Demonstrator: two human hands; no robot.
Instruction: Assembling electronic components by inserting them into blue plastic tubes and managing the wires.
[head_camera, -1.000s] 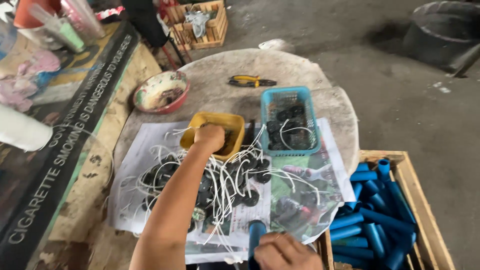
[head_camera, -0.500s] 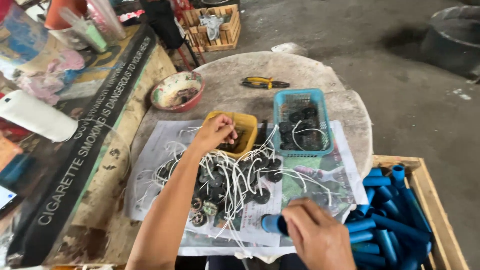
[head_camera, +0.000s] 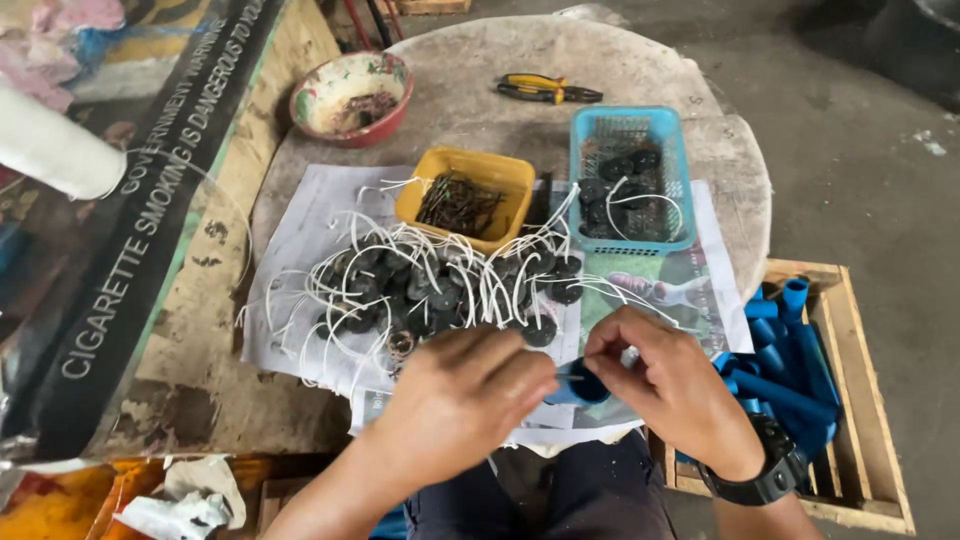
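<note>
One short blue tube (head_camera: 588, 383), round and open-ended, pinched in the right hand (head_camera: 668, 385) above the newspaper's (head_camera: 300, 250) near edge, the left hand (head_camera: 462, 395) pressing a thin pin (head_camera: 570, 377) to its mouth; one yellow tray (head_camera: 466, 198), one blue basket (head_camera: 630, 178), one bowl (head_camera: 352, 97), one pair of pliers (head_camera: 548, 90).

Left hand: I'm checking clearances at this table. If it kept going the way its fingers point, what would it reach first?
The left hand points right, toward the blue tube held by the right hand. It would likely meet that tube's open end first, though depth is hard to judge.
</note>
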